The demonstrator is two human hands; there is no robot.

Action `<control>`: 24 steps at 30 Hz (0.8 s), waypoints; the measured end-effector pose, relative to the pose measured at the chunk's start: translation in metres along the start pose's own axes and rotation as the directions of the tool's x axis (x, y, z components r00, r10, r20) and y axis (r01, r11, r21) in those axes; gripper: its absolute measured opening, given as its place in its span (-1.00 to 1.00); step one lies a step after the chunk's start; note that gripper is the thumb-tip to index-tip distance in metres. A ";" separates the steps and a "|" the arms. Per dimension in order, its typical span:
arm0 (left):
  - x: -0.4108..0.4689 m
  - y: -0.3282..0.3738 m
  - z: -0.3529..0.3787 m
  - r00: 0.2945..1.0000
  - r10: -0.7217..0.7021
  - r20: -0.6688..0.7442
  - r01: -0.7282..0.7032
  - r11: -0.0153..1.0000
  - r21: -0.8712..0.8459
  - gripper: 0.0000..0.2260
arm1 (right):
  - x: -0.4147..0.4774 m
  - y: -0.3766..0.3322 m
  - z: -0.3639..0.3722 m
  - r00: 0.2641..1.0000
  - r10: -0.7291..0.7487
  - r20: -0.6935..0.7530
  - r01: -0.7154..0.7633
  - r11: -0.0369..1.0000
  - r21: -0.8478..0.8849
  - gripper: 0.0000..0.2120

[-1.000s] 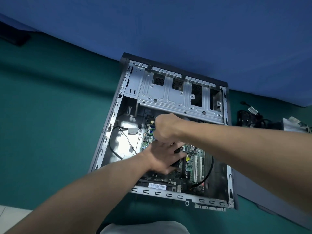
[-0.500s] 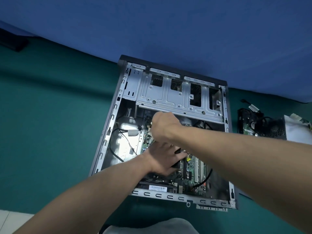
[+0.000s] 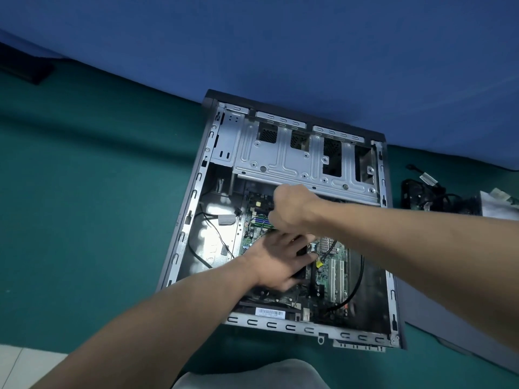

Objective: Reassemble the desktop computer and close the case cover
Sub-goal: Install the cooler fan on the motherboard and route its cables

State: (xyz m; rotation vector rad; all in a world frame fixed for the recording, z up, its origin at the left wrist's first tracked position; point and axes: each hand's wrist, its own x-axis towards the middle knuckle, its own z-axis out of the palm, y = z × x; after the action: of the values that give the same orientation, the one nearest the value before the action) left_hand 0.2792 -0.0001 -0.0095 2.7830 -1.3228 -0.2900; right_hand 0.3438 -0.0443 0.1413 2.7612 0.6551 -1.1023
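In the grey metal computer case [image 3: 194,197], left hand [image 3: 276,262] is lying flat on a black block [image 3: 301,250]; right hand [image 3: 289,210] is curling just beyond (hold hidden).

Inside opened PC case [image 3: 193,197], L hand [image 3: 278,262] is laid on black part [image 3: 302,250]; R hand [image 3: 289,209] is curled at its 12 o'clock.

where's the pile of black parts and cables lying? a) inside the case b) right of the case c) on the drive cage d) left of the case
b: the black parts and cables lie on the green surface, right of the open case.
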 end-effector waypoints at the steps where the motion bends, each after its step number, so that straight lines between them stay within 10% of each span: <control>1: 0.000 0.001 -0.002 1.000 -0.001 0.000 0.001 1.000 0.005 -0.42 | 0.002 0.001 -0.001 0.999 0.019 0.041 -0.019 1.000 -0.011 -0.70; 5: 0.006 0.004 0.006 0.994 -0.036 0.103 0.045 0.996 -0.083 -0.43 | -0.008 -0.010 -0.005 0.982 -0.131 0.134 0.152 0.974 -0.165 -0.94; 10: 0.007 0.004 0.012 0.997 -0.042 0.058 0.055 0.969 -0.241 -0.46 | -0.012 -0.013 -0.001 0.914 -0.405 0.004 0.374 0.840 -0.393 -0.79; 16: 0.006 0.001 0.011 0.997 -0.009 0.078 0.017 0.994 -0.110 -0.51 | -0.003 -0.010 0.007 0.988 0.098 -0.123 -0.084 0.990 0.114 -0.75; 19: 0.004 0.001 -0.002 0.997 -0.006 0.077 0.027 0.957 -0.289 -0.62 | -0.009 -0.011 0.015 0.990 0.076 -0.117 -0.060 0.990 0.130 -0.78; 24: 0.004 0.002 -0.007 0.995 0.014 -0.103 -0.020 0.998 -0.058 -0.46 | -0.031 0.023 0.010 0.953 0.069 -0.294 -0.035 0.992 0.119 -0.75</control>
State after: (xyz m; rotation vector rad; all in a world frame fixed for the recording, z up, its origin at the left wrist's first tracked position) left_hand 0.2814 -0.0052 -0.0029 2.6970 -1.2928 -0.1794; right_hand 0.3274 -0.0783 0.1532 3.0554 0.5595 -0.7389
